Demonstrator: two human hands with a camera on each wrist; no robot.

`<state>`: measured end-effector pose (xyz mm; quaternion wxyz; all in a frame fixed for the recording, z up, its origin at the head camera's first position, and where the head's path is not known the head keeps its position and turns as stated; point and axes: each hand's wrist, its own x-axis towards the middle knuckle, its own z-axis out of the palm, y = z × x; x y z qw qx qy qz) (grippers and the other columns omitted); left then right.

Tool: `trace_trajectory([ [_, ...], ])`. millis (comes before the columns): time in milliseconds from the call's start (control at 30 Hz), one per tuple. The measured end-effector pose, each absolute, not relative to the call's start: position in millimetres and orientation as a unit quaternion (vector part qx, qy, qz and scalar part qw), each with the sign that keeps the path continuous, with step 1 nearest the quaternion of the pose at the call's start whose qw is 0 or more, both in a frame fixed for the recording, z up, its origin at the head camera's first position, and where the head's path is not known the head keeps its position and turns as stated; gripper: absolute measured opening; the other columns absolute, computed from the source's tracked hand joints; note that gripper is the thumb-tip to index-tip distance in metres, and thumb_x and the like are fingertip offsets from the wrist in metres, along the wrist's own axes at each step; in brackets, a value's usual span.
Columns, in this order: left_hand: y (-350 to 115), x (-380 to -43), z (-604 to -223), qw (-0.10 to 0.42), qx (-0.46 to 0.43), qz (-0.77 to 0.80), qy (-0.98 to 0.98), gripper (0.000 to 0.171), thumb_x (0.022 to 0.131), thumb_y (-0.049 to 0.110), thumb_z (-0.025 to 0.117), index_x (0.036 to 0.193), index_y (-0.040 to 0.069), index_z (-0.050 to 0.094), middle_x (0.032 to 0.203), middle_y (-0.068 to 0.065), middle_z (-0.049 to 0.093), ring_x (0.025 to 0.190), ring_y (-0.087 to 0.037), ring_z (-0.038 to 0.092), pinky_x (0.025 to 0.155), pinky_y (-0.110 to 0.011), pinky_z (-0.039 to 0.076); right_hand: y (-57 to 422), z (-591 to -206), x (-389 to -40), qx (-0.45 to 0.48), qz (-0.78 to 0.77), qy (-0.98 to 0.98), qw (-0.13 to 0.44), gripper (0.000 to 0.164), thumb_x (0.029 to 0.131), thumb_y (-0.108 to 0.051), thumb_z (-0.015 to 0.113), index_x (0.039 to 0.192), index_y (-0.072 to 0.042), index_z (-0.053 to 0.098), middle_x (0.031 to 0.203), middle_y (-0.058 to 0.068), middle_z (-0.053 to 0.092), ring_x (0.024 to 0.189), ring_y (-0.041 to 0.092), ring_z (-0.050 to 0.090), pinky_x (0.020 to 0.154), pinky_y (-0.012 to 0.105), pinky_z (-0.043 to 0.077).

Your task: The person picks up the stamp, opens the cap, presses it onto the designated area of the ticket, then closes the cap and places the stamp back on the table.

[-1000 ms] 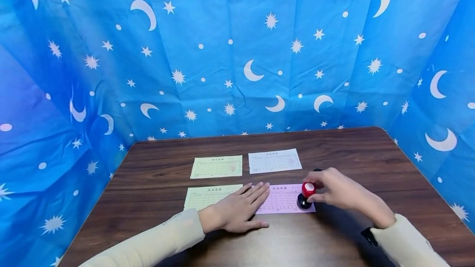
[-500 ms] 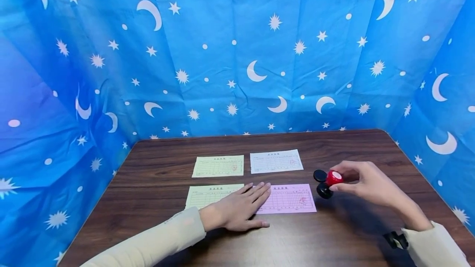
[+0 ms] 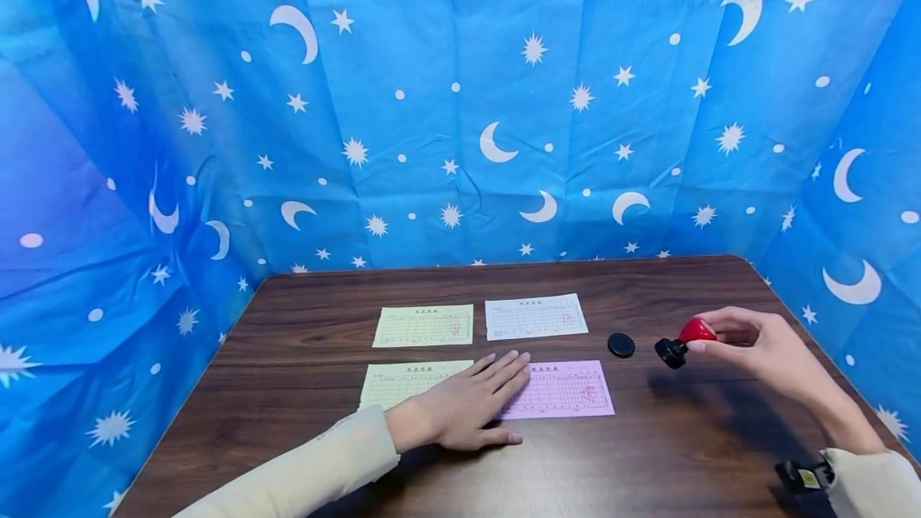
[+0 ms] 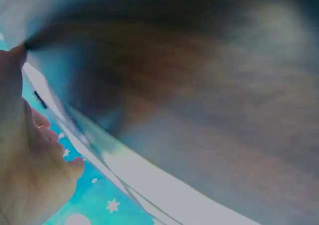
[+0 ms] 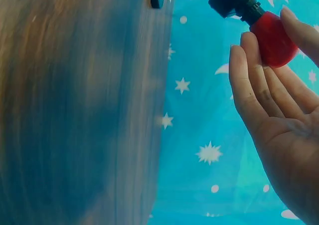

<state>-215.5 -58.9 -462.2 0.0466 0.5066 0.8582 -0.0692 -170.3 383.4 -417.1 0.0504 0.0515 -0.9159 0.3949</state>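
Observation:
In the head view my left hand (image 3: 471,402) lies flat with straight fingers across the pink slip (image 3: 564,390) and the right part of the near green slip (image 3: 403,382). A red mark shows at the pink slip's right side. My right hand (image 3: 770,350) pinches the red knob of a stamp (image 3: 698,331), tilted above the table to the right of the slips. The stamp's black base (image 5: 224,0) points away from the fingers in the right wrist view. On the table between stamp and slips lies a round black cap (image 3: 621,344). The left wrist view is mostly blurred.
Behind, a second green slip (image 3: 423,326) and a white slip (image 3: 536,316) lie side by side, each with a red mark at its right. The dark wooden table (image 3: 324,294) ends at a blue curtain (image 3: 403,126) with moons and stars.
My right hand has lifted the stamp off the pink slip and carried it right, past the black cap, uncovering a red mark. The left hand has stayed in place.

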Motion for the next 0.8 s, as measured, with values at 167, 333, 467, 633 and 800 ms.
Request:
trace_trajectory([
  [167,-50,-217,-451,0.035,0.510,-0.070,0.856,0.081,0.109,0.060,0.040,0.168,0.008,0.022,0.178,-0.013,0.017,0.165,-0.028,0.021,0.135,-0.046,0.024,396,-421,-170,0.025,0.396,-0.917,0.050,0.046,0.094,-0.036,0.081,0.130,-0.009,0.072,0.107,0.001,0.081,0.087,-0.006,0.071,0.074,0.016,0.059],
  [333,-34,-219,-442,0.026,0.505,-0.061,0.860,0.072,0.109,0.053,0.048,0.164,0.010,0.035,0.174,-0.012,0.029,0.161,-0.029,0.032,0.132,-0.045,0.030,405,-425,-169,0.010,0.399,-0.916,0.048,0.049,0.097,-0.037,0.078,0.134,-0.007,0.069,0.107,-0.010,0.079,0.087,-0.009,0.070,0.073,0.015,0.058],
  [467,-18,-225,-438,0.014,0.502,-0.046,0.863,0.066,0.109,0.052,0.049,0.160,0.011,0.044,0.171,-0.011,0.036,0.158,-0.028,0.039,0.130,-0.041,0.035,408,-427,-167,-0.002,0.394,-0.917,0.061,0.051,0.097,-0.037,0.078,0.135,-0.004,0.068,0.107,-0.006,0.079,0.084,-0.012,0.068,0.070,0.014,0.058],
  [633,6,-235,-434,0.024,0.494,-0.015,0.869,0.063,0.110,0.051,0.048,0.159,0.011,0.047,0.165,-0.007,0.047,0.152,-0.022,0.049,0.126,-0.035,0.041,409,-426,-165,-0.013,0.382,-0.921,0.071,0.053,0.097,-0.038,0.077,0.135,-0.002,0.067,0.116,0.019,0.077,0.083,-0.016,0.063,0.068,0.013,0.056],
  [800,29,-243,-432,0.029,0.486,-0.005,0.873,0.062,0.111,0.049,0.046,0.159,0.010,0.047,0.160,-0.007,0.054,0.146,-0.020,0.054,0.123,-0.033,0.044,409,-427,-165,-0.015,0.384,-0.921,0.069,0.053,0.098,-0.038,0.075,0.136,-0.002,0.066,0.120,0.025,0.075,0.083,-0.015,0.064,0.068,0.013,0.056],
])
